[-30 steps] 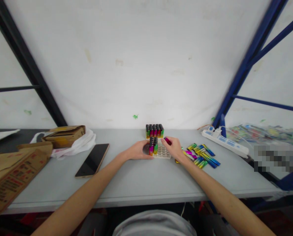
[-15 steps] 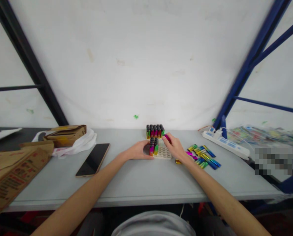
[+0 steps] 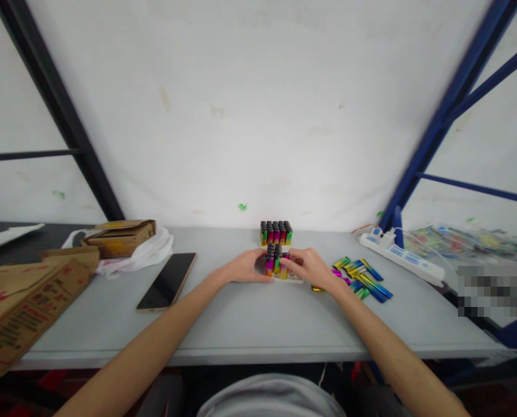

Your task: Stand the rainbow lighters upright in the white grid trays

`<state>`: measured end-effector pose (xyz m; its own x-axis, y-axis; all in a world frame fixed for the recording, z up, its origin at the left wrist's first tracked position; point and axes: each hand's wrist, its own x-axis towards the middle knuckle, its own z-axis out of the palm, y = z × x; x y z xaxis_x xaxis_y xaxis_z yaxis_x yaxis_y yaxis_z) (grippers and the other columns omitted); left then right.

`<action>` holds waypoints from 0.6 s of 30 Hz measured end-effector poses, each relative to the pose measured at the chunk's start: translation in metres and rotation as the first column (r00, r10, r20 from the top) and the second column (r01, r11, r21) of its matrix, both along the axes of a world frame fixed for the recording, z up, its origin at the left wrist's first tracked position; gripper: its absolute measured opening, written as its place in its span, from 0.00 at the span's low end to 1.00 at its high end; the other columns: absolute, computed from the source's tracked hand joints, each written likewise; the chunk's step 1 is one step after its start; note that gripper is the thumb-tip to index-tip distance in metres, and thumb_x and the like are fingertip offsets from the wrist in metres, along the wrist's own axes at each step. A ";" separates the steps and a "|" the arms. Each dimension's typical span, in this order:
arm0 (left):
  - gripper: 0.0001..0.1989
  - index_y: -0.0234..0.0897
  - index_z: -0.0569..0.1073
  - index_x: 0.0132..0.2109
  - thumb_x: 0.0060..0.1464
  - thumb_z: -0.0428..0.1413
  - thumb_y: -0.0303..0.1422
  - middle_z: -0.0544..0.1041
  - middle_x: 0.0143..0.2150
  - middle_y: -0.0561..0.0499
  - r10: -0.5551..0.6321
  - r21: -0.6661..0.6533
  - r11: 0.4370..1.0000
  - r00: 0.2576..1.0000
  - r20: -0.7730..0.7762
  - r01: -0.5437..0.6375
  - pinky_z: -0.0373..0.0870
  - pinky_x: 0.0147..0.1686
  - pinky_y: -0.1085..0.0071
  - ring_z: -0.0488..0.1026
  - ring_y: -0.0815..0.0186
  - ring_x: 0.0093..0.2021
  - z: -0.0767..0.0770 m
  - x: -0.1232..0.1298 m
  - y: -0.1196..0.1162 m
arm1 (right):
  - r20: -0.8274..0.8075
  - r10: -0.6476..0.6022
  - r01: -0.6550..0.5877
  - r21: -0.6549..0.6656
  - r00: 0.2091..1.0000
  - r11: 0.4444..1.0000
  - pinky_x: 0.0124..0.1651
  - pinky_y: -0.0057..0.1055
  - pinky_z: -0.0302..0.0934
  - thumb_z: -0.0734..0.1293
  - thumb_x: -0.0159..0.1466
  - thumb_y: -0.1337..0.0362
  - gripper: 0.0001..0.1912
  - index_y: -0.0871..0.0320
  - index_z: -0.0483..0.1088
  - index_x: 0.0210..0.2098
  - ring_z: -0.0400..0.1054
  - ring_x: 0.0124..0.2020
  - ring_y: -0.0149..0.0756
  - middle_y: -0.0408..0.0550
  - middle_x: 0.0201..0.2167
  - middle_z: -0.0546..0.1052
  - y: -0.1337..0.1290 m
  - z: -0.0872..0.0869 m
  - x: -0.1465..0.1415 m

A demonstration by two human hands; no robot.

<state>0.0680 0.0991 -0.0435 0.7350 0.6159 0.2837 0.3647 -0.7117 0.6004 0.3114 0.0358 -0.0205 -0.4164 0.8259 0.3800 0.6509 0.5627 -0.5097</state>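
Note:
A pale tray [image 3: 293, 281] with small round holes lies on the table, with several black-topped coloured lighters [image 3: 270, 263] upright at its left end. My left hand [image 3: 249, 266] is curved around the tray's left end, thumb and fingers on either side. Over the right part of the tray is my right hand [image 3: 305, 266], its fingers closed on a lighter [image 3: 283, 267] that stands beside the others. Behind the tray stands a full block of lighters [image 3: 276, 233]. Loose shiny coloured lighters or wraps [image 3: 362, 277] lie to the right of my right hand.
A phone [image 3: 167, 282] lies on the grey table [image 3: 241, 324] to the left. Further left are a brown box [image 3: 121, 238] on a white bag [image 3: 160, 246] and a large cardboard piece [image 3: 28, 301]. A power strip [image 3: 401, 258] sits at the right.
My right hand has moved down and slightly left with its lighter, from above the tray to beside the upright lighters. My left hand keeps its place at the tray's end.

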 end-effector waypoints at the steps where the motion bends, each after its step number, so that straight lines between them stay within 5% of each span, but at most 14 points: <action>1: 0.37 0.35 0.73 0.60 0.46 0.71 0.44 0.78 0.59 0.42 -0.002 0.000 1.000 1.000 -0.002 0.002 0.70 0.59 0.60 0.76 0.50 0.56 0.000 0.000 0.000 | -0.025 0.011 -0.012 -0.037 1.000 0.999 0.28 0.28 0.54 0.61 0.71 0.46 0.25 0.56 0.64 0.25 0.64 0.20 0.32 0.41 0.17 0.71 -0.001 0.000 -0.001; 7: 0.37 0.35 0.73 0.60 0.46 0.70 0.46 0.78 0.58 0.42 -0.008 0.001 1.000 1.000 -0.020 0.008 0.71 0.56 0.59 0.76 0.50 0.55 0.001 0.000 0.000 | -0.039 0.065 -0.070 -0.157 0.997 0.985 0.29 0.27 0.59 0.62 0.71 0.46 0.24 0.57 0.69 0.27 0.70 0.20 0.34 0.43 0.18 0.76 0.002 -0.005 0.001; 13: 0.36 0.35 0.74 0.58 0.46 0.70 0.46 0.79 0.57 0.43 0.009 -0.001 1.000 1.000 -0.017 -0.009 0.71 0.56 0.59 0.77 0.50 0.53 0.001 0.000 0.000 | 0.215 0.036 -0.047 0.049 0.976 0.998 0.30 0.28 0.54 0.66 0.69 0.47 0.23 0.59 0.76 0.30 0.68 0.25 0.34 0.48 0.25 0.79 0.008 -0.007 -0.005; 18: 0.37 0.36 0.72 0.60 0.46 0.70 0.46 0.78 0.60 0.43 -0.003 -0.009 1.000 1.000 -0.012 0.003 0.70 0.59 0.57 0.76 0.49 0.56 0.000 0.000 0.001 | 0.178 -0.030 0.025 0.027 0.984 0.999 0.31 0.29 0.54 0.59 0.72 0.44 0.29 0.59 0.76 0.28 0.64 0.23 0.32 0.46 0.22 0.76 0.013 0.006 0.026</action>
<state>0.0680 0.1002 -0.0435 0.7402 0.6161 0.2694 0.3693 -0.7072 0.6029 0.3377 0.0492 -0.0144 -0.4566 0.8294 0.3219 0.7457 0.5541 -0.3699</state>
